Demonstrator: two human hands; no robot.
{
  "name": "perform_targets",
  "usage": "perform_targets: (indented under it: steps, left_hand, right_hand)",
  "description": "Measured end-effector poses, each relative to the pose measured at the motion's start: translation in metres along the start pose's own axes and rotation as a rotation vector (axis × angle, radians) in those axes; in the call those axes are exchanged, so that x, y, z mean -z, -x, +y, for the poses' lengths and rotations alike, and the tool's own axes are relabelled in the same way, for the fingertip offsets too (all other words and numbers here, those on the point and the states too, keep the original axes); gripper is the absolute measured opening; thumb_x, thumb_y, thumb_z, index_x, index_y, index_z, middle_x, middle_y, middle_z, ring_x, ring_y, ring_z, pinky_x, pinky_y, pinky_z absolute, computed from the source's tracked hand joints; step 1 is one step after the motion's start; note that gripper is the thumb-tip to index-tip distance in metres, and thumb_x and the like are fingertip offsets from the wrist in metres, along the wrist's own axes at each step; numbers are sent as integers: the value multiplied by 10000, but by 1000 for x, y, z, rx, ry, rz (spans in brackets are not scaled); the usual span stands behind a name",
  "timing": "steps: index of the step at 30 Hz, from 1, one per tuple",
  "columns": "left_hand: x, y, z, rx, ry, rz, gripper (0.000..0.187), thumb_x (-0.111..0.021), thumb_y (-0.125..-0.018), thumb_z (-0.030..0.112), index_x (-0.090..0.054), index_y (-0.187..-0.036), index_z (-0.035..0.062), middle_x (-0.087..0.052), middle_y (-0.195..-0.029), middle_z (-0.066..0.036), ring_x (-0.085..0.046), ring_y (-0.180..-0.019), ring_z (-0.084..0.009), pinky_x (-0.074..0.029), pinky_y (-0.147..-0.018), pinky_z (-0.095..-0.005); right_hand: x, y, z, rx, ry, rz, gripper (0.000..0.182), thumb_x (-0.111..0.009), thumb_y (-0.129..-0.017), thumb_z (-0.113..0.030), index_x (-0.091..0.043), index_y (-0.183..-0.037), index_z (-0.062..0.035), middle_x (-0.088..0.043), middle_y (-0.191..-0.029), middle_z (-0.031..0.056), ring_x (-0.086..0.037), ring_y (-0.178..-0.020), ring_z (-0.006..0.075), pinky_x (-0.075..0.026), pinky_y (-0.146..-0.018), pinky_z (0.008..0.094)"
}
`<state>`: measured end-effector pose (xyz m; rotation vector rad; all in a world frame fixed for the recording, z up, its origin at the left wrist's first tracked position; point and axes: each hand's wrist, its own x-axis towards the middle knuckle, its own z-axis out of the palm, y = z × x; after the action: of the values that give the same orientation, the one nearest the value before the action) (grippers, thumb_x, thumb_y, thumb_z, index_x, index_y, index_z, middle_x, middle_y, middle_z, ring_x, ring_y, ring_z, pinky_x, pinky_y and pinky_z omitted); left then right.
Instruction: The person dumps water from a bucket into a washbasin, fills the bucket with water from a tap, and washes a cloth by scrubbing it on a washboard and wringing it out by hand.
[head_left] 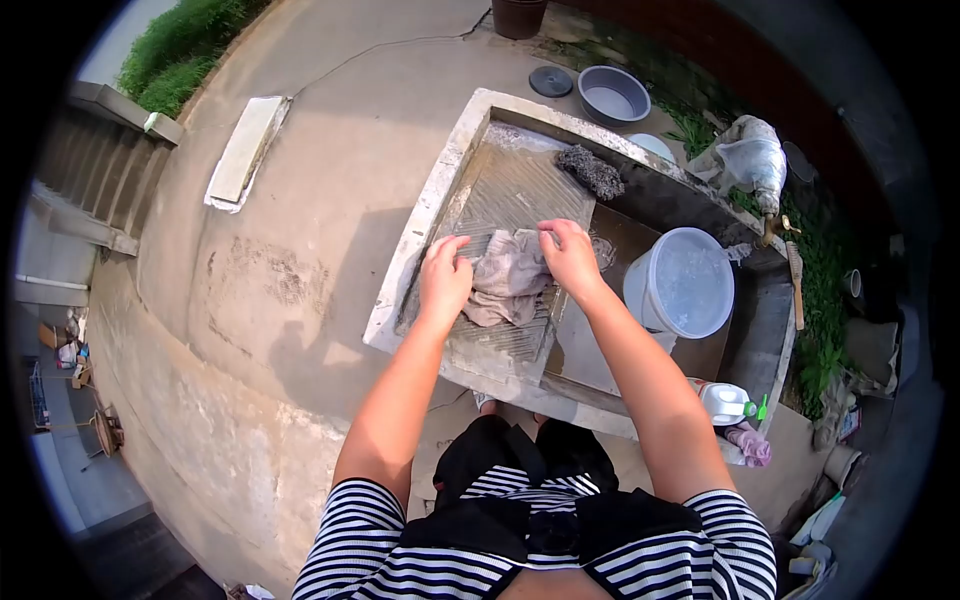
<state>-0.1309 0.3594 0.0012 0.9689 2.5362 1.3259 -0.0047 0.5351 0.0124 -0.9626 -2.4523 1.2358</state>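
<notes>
A wet greyish-pink cloth (508, 278) lies bunched on the ridged washing slab (500, 190) of a concrete sink. At the cloth's left edge is my left hand (445, 282), its fingers curved and apart, with nothing visible in them. My right hand (571, 260) is at the cloth's upper right edge, its fingers closed on the fabric. A dark, crumpled textile (590, 172) rests near the slab's upper right. To the right of my right hand, a white bucket (690, 283) of water stands in the basin.
A metal tap (772, 228) is at the sink's right, beside a brush (796, 285). A white bottle (724, 403) with a green cap and a pink cloth (750, 445) sit at the near right corner. Beyond the sink stands a grey basin (613, 96).
</notes>
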Motion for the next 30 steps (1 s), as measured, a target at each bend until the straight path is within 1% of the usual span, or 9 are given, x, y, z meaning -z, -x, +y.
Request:
perform_targets:
  steps: [2, 3, 9, 13, 16, 19, 25, 27, 30]
  left_hand:
    - [-28, 2, 14, 66, -172, -41, 293, -558, -814, 173, -614, -1090, 91, -515, -1243, -151, -457, -1178, -318, -317, -1007, -467]
    - [-40, 4, 14, 36, -340, -29, 298, -557, -828, 208, -610, -1100, 100, -507, -1256, -146, -438, -1196, -317, -280, -1025, -504]
    - [-36, 73, 14, -188, -363, -103, 244, -542, -809, 175, -562, -1019, 54, -547, -1103, -137, -469, -1107, -319, -291, -1003, -518]
    - [-54, 28, 8, -290, -411, -105, 190, -525, -816, 224, -551, -902, 57, -546, -1019, -96, -501, -1006, -288, -322, -970, -476]
    - [-65, -23, 8, -350, -491, -42, 203, -510, -833, 230, -570, -932, 63, -551, -1074, -111, -497, -1027, -283, -317, -976, -466]
    - [-64, -33, 6, 8, -206, -84, 188, -490, -859, 193, -612, -958, 88, -610, -1040, -95, -540, -994, -260, -351, -915, -450]
    - [-37, 55, 15, -151, -248, -170, 125, -523, -817, 160, -615, -890, 116, -633, -834, -76, -579, -840, -255, -364, -804, -411]
    - [-47, 22, 6, -162, -312, -255, 155, -523, -809, 158, -609, -929, 111, -635, -845, -74, -577, -847, -261, -362, -817, -410]
    - [-60, -39, 15, -232, -359, -57, 175, -516, -835, 188, -608, -964, 113, -630, -892, -61, -560, -915, -255, -358, -842, -413]
  right_hand:
    - [-37, 2, -10, 23, 376, 235, 308, -515, -881, -340, -622, -1113, -168, -493, -1282, 127, -408, -1228, 304, -261, -1012, 574]
    - [-48, 2, -6, -69, 301, 83, 327, -511, -877, -342, -587, -1170, -219, -427, -1356, 106, -304, -1306, 311, -109, -1012, 680]
    - [-55, 73, 10, 384, 238, 142, 257, -624, -772, -249, -610, -987, -109, -548, -978, 84, -483, -1026, 285, -317, -948, 470]
    - [-62, 31, 13, 279, 432, 98, 216, -605, -764, -275, -609, -896, -105, -562, -963, 79, -513, -959, 276, -368, -873, 421]
    - [-62, -25, -1, 275, 370, 353, 195, -573, -809, -266, -626, -904, -105, -592, -979, 63, -497, -1018, 272, -352, -926, 444]
    - [-57, -22, -1, 301, 397, 197, 176, -571, -816, -250, -628, -915, -116, -600, -950, 64, -501, -1018, 260, -321, -957, 464]
    - [-57, 77, 6, 370, 166, 64, 136, -595, -763, -200, -608, -873, -121, -582, -819, 51, -545, -851, 248, -349, -879, 412]
    - [-58, 40, 8, 373, 267, 4, 148, -580, -775, -198, -611, -894, -115, -596, -832, 60, -549, -841, 247, -363, -840, 408]
    - [-54, -21, -1, 282, 286, 123, 182, -542, -808, -200, -609, -946, -101, -618, -883, 68, -555, -876, 253, -362, -840, 416]
